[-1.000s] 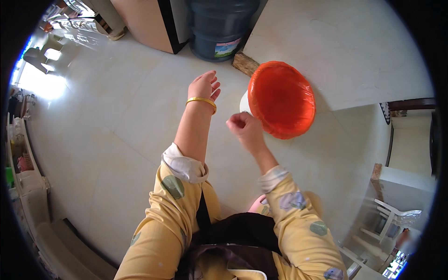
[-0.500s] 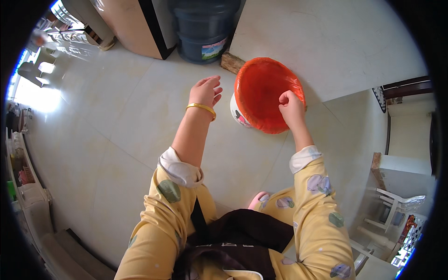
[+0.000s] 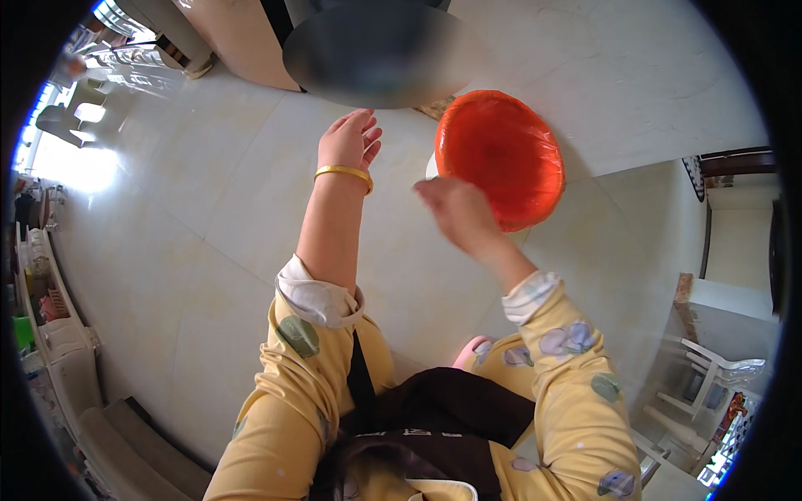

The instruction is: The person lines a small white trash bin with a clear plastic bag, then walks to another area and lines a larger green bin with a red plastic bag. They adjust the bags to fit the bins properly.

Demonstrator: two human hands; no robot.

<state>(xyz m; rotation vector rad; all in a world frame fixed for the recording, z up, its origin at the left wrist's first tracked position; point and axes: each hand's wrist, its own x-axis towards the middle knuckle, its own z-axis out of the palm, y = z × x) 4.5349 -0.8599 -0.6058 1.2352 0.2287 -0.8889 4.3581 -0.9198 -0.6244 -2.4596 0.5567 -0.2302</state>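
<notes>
My left hand (image 3: 347, 142) is held out over the tiled floor, its fingers loosely bent and apart, with nothing visible in it; a gold bangle (image 3: 344, 172) circles the wrist. Its fingertips meet the lower edge of a large dark, blurred round shape (image 3: 368, 54); whether they touch it I cannot tell. My right hand (image 3: 464, 215) is smeared by motion in front of a white bin with an orange-red plastic liner (image 3: 501, 163). Its fingers point left, and whatever they may hold does not show. The liner is folded over the bin's rim; the bin's body is mostly hidden.
A pale slab-like surface (image 3: 618, 83) stands beyond the bin. At the far left is a beige cabinet-like body (image 3: 238, 37). White furniture (image 3: 71, 351) with small items lines the left side. To the right stands a white chair (image 3: 710, 367). My pink shoe (image 3: 472, 351) rests on the floor.
My right hand has swung left, from over the bin to its near left side. My left hand has shifted slightly up and left. The dark round shape now covers where a blue water jug showed.
</notes>
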